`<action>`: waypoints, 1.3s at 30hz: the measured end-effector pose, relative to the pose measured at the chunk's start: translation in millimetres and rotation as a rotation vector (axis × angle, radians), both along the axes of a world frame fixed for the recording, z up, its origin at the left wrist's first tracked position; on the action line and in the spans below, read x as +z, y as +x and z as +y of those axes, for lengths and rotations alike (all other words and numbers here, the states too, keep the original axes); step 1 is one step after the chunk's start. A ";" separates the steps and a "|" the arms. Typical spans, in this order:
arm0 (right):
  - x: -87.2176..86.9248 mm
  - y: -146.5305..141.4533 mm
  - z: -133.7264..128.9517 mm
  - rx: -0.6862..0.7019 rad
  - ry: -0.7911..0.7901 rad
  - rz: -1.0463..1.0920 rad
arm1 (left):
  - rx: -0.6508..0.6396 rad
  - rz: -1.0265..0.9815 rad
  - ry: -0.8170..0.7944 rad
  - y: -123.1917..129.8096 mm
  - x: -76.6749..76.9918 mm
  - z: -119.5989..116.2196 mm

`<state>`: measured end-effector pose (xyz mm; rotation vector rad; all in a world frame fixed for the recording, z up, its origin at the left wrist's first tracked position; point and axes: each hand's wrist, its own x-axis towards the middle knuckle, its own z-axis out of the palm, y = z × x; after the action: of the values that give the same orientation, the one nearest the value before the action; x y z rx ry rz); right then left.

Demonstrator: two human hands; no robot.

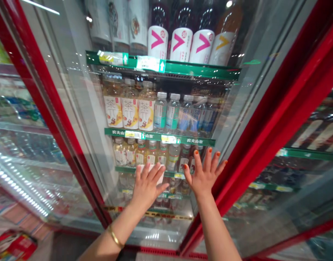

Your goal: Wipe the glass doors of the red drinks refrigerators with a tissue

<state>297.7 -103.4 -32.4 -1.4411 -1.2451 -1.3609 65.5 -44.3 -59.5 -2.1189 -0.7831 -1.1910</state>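
My left hand [147,183] is stretched out in front of the cooler's glass door [171,81], fingers spread, a gold bangle [116,237] on its wrist. A white, flat patch [160,177] shows beside and behind its fingers; I cannot tell whether it is a cloth, paper or a sticker. My right hand [203,175], with orange nails, is spread near the door's right red frame [237,174]. Both palms face the glass; whether they touch it is hard to tell. Behind the door stand tea bottles [130,112] and small clear-capped bottles [173,112].
Large bottles with pink marks [182,43] fill the top shelf, edged by a green strip [199,69]. Another red-framed cooler stands left, with a lit strip [19,185] reflected. Further shelves [307,154] are on the right. A red package [14,246] lies at lower left.
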 end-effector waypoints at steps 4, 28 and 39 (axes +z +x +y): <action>0.5 -1.9 0.6 0.009 0.003 0.004 | 0.122 -0.222 -0.104 -36.5 25.3 21.7; -9.5 -5.7 -1.1 0.043 -0.010 0.058 | -0.169 0.203 -0.045 16.7 74.5 16.9; -72.6 -1.8 0.5 0.163 0.076 0.096 | -0.206 0.251 0.015 73.6 164.0 4.9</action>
<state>296.0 -102.9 -105.0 -1.3073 -1.2082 -1.2038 139.0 -39.4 104.4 -2.3228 -0.4511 -0.9988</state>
